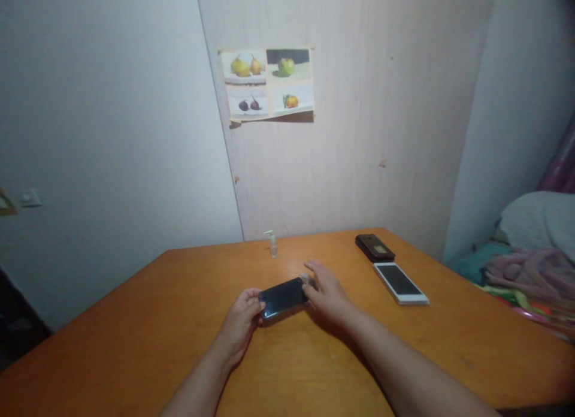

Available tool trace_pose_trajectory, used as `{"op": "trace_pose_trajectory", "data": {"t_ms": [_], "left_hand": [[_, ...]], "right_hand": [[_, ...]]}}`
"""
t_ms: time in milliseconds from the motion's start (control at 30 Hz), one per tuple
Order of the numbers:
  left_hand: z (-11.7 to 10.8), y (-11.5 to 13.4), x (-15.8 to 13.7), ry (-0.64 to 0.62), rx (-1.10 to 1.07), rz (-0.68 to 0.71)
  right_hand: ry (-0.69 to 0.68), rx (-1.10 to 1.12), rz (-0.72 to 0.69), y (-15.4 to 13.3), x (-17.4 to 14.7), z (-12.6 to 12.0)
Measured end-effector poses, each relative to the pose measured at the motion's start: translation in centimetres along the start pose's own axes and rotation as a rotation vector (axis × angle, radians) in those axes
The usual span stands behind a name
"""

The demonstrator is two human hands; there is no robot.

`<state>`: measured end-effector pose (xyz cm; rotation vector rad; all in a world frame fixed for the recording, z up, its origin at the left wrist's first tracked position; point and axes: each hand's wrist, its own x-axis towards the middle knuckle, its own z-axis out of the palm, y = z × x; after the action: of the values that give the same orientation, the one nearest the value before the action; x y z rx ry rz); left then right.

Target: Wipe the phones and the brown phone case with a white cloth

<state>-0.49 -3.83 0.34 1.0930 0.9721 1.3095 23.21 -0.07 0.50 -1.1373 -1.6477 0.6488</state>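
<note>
A dark smartphone (284,298) is held sideways and a little tilted over the table, its black screen facing up toward me. My left hand (242,321) grips its left end, thumb on the front and fingers behind. At the other end is my right hand (327,294), closed around the edge with the thumb on the front. Something small and pale shows by the right fingertips, too blurred to name. Beyond the phone a small clear pump bottle (274,247) stands upright.
On the right of the orange-brown wooden table (179,345) lie a white tablet-like device (399,283) and, behind it, a dark stack resembling phones or cases (374,247). The wall at the back carries a fruit picture sheet (268,83). Bedding (530,261) is heaped at the far right.
</note>
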Motion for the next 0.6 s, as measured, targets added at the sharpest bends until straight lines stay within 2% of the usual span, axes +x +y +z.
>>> {"op": "trace_pose_trajectory", "data": {"t_ms": [133, 200, 267, 367, 467, 600], "left_hand": [[-0.3, 0.0, 0.2, -0.052, 0.04, -0.036], [-0.4, 0.1, 0.3, -0.077, 0.056, -0.055], [-0.5, 0.2, 0.3, -0.118, 0.072, -0.073], [-0.7, 0.3, 0.4, -0.184, 0.083, -0.087], [-0.7, 0.3, 0.5, -0.179, 0.042, -0.076], [-0.9, 0.1, 0.6, -0.141, 0.011, -0.087]], "right_hand": [[-0.361, -0.306, -0.247, -2.5, -1.8, -0.2], [-0.451, -0.4, -0.301, -3.3, -2.4, -0.1], [-0.479, -0.467, -0.302, -3.7, -2.7, 0.1], [-0.455, -0.542, -0.273, -4.0, -2.9, 0.2], [-0.348, -0.612, -0.221, -4.3, -2.7, -0.2], [-0.121, -0.703, 0.022, -4.3, -1.5, -2.8]]}}
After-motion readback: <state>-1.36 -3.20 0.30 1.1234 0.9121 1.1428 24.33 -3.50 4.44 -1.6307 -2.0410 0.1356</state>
